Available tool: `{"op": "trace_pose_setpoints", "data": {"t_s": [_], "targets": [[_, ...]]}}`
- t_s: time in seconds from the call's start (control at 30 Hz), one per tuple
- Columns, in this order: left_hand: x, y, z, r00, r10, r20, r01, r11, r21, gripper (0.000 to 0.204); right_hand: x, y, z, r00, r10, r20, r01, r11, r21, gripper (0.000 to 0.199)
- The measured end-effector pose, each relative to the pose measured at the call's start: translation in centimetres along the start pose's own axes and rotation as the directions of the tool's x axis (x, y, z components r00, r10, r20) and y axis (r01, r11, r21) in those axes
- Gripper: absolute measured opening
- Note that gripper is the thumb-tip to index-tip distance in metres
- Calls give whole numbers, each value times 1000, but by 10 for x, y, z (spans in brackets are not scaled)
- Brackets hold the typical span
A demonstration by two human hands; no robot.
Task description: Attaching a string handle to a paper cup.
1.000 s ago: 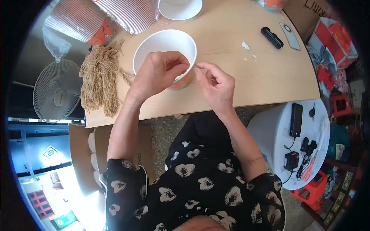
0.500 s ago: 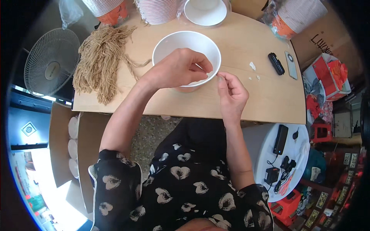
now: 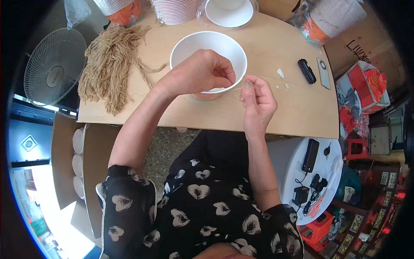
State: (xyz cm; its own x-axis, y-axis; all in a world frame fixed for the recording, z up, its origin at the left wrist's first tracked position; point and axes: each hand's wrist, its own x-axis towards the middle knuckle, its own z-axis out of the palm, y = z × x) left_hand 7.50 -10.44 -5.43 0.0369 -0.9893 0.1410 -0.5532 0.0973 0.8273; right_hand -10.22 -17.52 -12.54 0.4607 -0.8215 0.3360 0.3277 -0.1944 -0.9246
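A white bowl (image 3: 202, 44) stands on the wooden table (image 3: 276, 108) in front of me. My left hand (image 3: 200, 72) lies over its near rim, fingers curled and pinched on one end of a thin pale string (image 3: 238, 88). My right hand (image 3: 257, 101) is just right of the bowl, thumb and forefinger pinching the other end of the string. The string runs short and taut between the two hands. A bundle of tan strings (image 3: 110, 64) lies on the table to the left.
Stacks of paper bowls (image 3: 174, 9) and a white lid (image 3: 228, 12) stand at the table's far edge, another wrapped stack (image 3: 330, 19) at far right. A black device (image 3: 306, 71) and a grey one (image 3: 323, 73) lie right. A fan (image 3: 54, 67) stands left, a white stool (image 3: 310, 172) right.
The view has shifted, so the table sits higher and nearer. My hands have drawn slightly apart, the right one moving off the bowl's rim to its right side.
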Motion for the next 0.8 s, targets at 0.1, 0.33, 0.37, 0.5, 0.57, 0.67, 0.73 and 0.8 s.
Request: {"op": "trace_pose_setpoints", "data": {"t_s": [0.1,0.33,0.37,0.5,0.57,0.67,0.73,0.8], "targets": [[1,-4,3,1000,9,-10,-9,1000,-21,9,-1,2,-2,1000,-9,-5,9,1000,-6,18],[3,-19,6,981,-9,-196,-11,995,-101,22,4,-8,-7,999,-13,34,16,997,-69,20],[4,-20,7,981,-5,-194,-15,995,-102,22,5,-11,-8,999,-16,32,18,997,-73,20],[3,-14,3,972,-39,-230,-1,985,-173,22,14,-20,-3,994,21,107,-2,984,-179,20],[3,-10,2,976,-24,-216,-23,978,-209,23,19,-24,-2,991,30,127,-1,975,-223,20],[2,-5,0,976,-8,-217,-52,961,-270,25,27,-28,-2,980,23,197,37,955,-294,22],[1,-6,-1,971,-71,-229,9,965,-262,27,32,-27,-2,981,9,192,40,968,-249,23],[3,-11,0,969,-79,-232,12,961,-277,25,35,-26,-5,982,9,187,42,964,-263,22]]}}
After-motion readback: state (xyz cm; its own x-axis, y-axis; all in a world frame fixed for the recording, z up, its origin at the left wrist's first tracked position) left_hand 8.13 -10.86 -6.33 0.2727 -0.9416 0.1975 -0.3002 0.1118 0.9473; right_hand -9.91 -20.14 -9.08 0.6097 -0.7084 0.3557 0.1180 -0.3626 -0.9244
